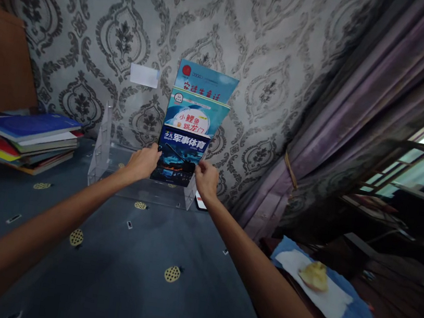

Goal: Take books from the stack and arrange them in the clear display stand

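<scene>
Both my hands grip a dark blue book (pixel 179 162) by its two side edges. My left hand (pixel 143 162) is closed on its left edge, and my right hand (pixel 206 178) pinches its right edge. The book stands upright at the front of a clear stepped rack (pixel 100 151). Behind it and higher up stand a teal book (pixel 198 115) and a light blue book (pixel 205 81), both leaning back a little. My fingertips behind the book's edges are hidden.
A pile of books (pixel 29 136) lies left of the rack, near a brown box (pixel 5 61). The patterned tablecloth (pixel 116 282) covers the table. Right of the rack is a phone-like object (pixel 200 202). Purple curtains (pixel 301 140) hang at the right, above a yellowish lump (pixel 314 275) on cloths.
</scene>
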Demonstrator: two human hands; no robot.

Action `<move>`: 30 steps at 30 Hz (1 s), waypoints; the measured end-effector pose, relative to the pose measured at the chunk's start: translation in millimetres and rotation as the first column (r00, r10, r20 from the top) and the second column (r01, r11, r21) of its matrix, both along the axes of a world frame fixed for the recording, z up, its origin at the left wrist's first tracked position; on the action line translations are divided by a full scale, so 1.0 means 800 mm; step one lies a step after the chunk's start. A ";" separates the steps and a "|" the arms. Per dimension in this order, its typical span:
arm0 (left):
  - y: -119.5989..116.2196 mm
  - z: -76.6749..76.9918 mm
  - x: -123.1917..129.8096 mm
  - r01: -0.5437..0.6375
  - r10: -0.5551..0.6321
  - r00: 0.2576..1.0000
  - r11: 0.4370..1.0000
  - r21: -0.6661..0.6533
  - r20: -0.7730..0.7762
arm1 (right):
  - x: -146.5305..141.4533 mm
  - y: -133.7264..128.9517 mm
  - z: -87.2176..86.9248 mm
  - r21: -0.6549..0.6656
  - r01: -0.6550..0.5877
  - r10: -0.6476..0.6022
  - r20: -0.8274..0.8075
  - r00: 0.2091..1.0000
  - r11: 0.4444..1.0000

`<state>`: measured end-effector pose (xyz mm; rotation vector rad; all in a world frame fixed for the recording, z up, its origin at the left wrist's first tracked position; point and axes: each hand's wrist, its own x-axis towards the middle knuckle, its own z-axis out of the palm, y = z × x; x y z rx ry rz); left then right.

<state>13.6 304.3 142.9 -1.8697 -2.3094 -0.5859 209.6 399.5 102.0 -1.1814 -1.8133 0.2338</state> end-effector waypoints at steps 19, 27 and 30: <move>-0.004 -0.009 -0.007 0.082 -0.084 0.996 0.995 0.055 0.030 | 0.011 -0.011 -0.005 0.014 0.000 0.000 -0.001 1.000 1.000; -0.058 -0.039 -0.042 0.158 -0.141 0.986 0.967 0.201 -0.093 | 0.024 -0.091 -0.040 0.073 -0.181 0.188 -0.101 0.977 0.981; -0.097 -0.055 -0.099 0.114 -0.062 0.974 0.965 0.238 -0.216 | 0.031 -0.144 -0.073 0.015 -0.324 0.324 -0.055 0.944 0.946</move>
